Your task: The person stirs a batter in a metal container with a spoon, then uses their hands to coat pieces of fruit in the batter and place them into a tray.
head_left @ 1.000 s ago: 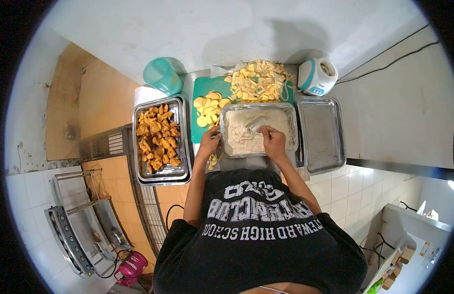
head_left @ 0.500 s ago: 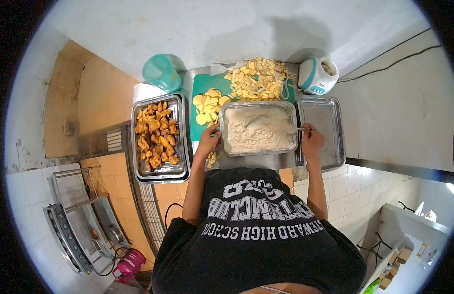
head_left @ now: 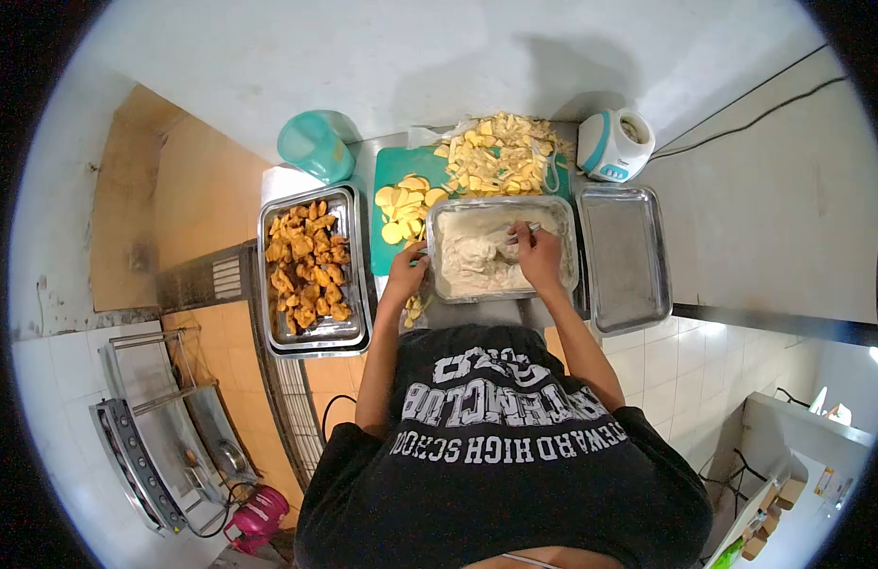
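A metal tray [head_left: 501,296] full of pale, thick batter [head_left: 467,248] lies in front of me. My left hand [head_left: 408,269] grips its left rim with bent fingers. Over the right half of the batter is my right hand [head_left: 539,254], its fingers closed round the handle of a metal utensil, whose lower end is hidden in the batter. Behind the tray, a green cutting board [head_left: 390,169] carries yellow slices [head_left: 408,211] and a heap of chopped yellow pieces [head_left: 501,156].
At the left, browned fried pieces [head_left: 308,266] fill another metal tray [head_left: 266,327]. A green pitcher [head_left: 316,147] stands behind it. On the right are a bare metal tray [head_left: 629,256] and a white and teal appliance [head_left: 614,147] with a cord.
My right hand has moved left from the batter tray's right edge to over the batter, bringing the utensil along. The batter is now heaped near the middle. My left hand stays at the rim.
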`<control>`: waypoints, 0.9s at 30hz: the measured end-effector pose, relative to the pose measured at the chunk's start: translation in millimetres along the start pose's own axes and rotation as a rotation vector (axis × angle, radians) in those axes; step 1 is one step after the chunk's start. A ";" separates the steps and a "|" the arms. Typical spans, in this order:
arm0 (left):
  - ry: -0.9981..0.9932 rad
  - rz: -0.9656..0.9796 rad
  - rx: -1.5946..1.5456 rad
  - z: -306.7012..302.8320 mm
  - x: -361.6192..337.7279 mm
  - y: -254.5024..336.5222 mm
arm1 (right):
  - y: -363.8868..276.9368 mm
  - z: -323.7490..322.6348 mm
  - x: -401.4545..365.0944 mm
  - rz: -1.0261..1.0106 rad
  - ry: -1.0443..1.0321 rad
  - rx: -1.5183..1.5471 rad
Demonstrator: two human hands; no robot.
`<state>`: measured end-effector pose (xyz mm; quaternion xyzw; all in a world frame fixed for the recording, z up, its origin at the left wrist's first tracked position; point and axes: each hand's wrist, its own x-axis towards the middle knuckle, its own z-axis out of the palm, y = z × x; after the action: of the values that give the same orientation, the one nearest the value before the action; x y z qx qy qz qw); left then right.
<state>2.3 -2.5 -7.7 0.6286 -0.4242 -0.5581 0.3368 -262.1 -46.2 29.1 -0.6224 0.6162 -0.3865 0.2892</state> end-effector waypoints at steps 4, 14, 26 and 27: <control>0.017 0.004 0.012 1.9 -1.9 2.1 | -23.8 -11.3 -2.3 0.005 -0.009 0.089; 0.046 -0.041 -0.011 2.3 -8.1 11.6 | 15.2 -66.6 -14.4 -0.094 -0.140 -0.596; 0.035 -0.060 -0.071 4.5 -5.4 12.2 | 12.0 -33.9 0.5 -0.001 -0.013 -0.292; 0.040 -0.062 -0.067 3.7 -6.6 12.4 | 13.9 -11.6 -2.6 0.009 -0.041 -0.202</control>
<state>-3.4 -1.4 5.6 0.6407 -0.3786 -0.5698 0.3485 -279.2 -43.3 23.3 -0.6534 0.6486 -0.3083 0.2395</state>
